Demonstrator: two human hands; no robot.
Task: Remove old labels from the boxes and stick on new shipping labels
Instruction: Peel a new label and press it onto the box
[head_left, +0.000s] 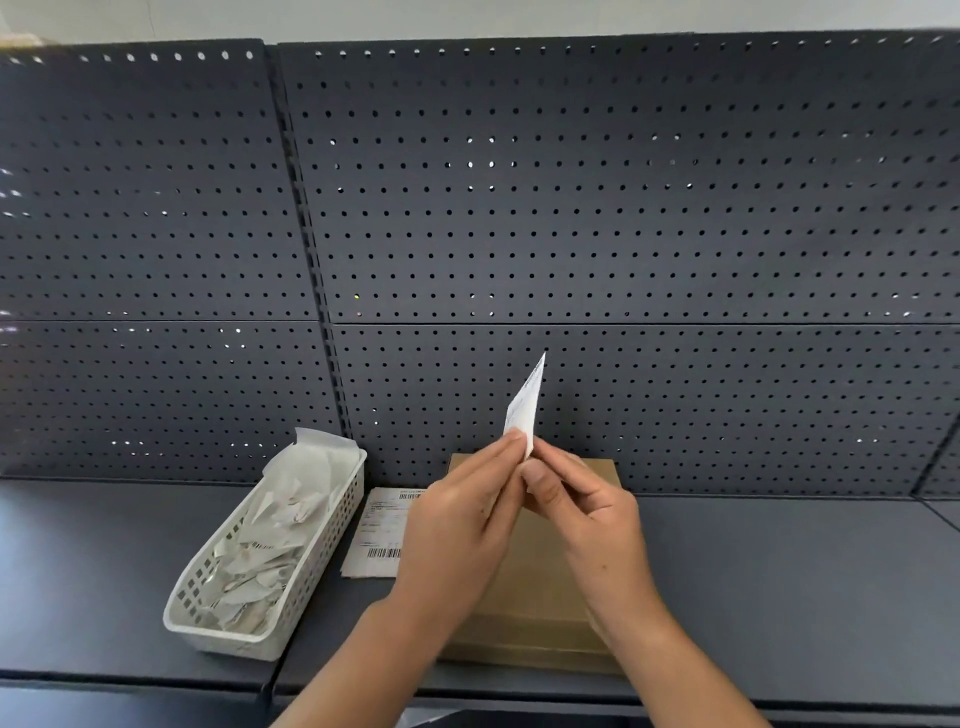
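A brown cardboard box (535, 582) lies flat on the dark shelf, mostly behind my hands. Above it I hold a white label (525, 405) edge-on, its tip pointing up. My left hand (462, 525) pinches the label's lower corner with fingertips. My right hand (582, 509) pinches the same corner from the right, thumb forward. A small stack of printed shipping labels (376, 530) with barcodes lies on the shelf just left of the box, partly hidden by my left hand.
A white perforated plastic basket (208, 618) with several crumpled label scraps and backing papers stands at the left. A dark pegboard wall (623, 208) rises behind the shelf (779, 597). The shelf's front edge runs along the bottom.
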